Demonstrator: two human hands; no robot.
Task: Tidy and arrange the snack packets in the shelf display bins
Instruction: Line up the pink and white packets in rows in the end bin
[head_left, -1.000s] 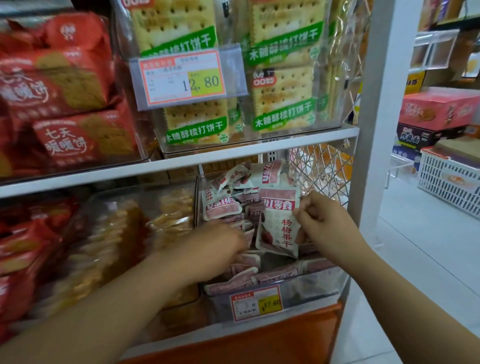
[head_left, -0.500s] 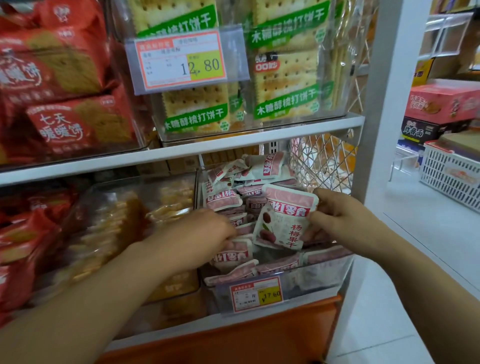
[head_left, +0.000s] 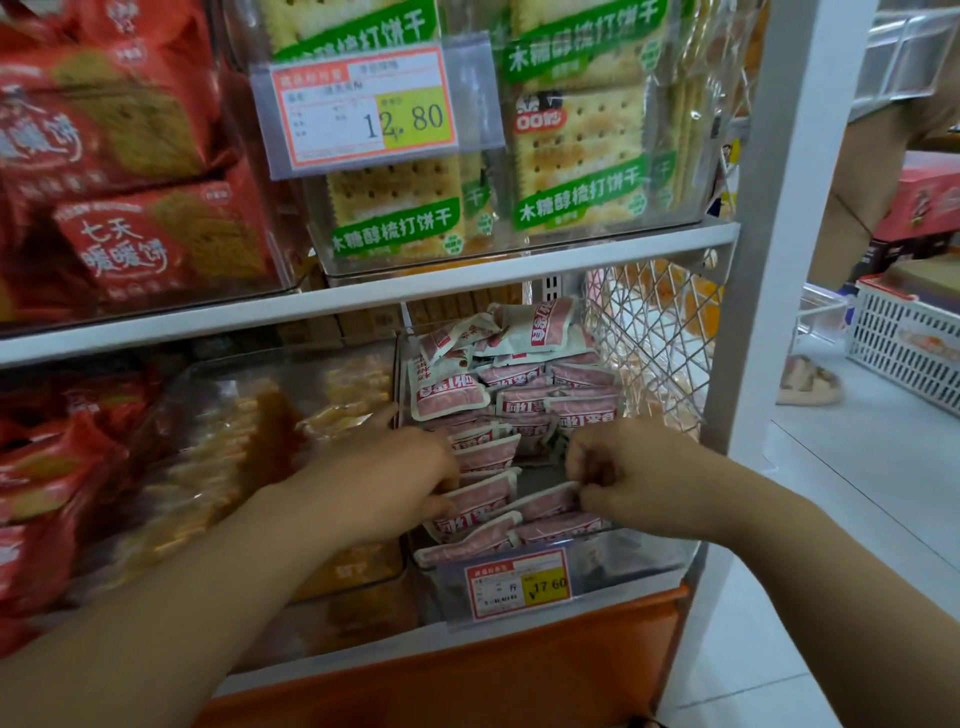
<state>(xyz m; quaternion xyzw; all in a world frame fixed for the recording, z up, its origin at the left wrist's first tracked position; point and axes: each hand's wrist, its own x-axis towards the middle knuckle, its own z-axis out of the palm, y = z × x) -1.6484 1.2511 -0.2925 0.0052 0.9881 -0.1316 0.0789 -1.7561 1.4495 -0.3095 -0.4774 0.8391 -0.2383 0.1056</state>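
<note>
Several pink-and-white snack packets (head_left: 511, 374) fill a clear display bin (head_left: 631, 558) on the lower shelf, standing in rough rows at the front and piled loosely at the back. My left hand (head_left: 400, 483) reaches in from the left, its fingers and thumb around the left end of a front-row packet (head_left: 483, 496). My right hand (head_left: 639, 478) pinches the right end of the neighbouring packet (head_left: 548, 503) between curled fingers and thumb. A price tag (head_left: 519, 584) reading 17.60 hangs on the bin's front.
Left of the bin is a clear bin of yellow snacks (head_left: 249, 441). Cracker packs (head_left: 571, 156) and red biscuit packs (head_left: 130, 234) fill the shelf above. A wire mesh panel (head_left: 654, 332) and white post (head_left: 769, 260) close the right side. A white basket (head_left: 909, 338) stands on the floor.
My right hand has lowered the packet it held upright into the front rows of the bin. My left hand has shifted slightly right into the packets.
</note>
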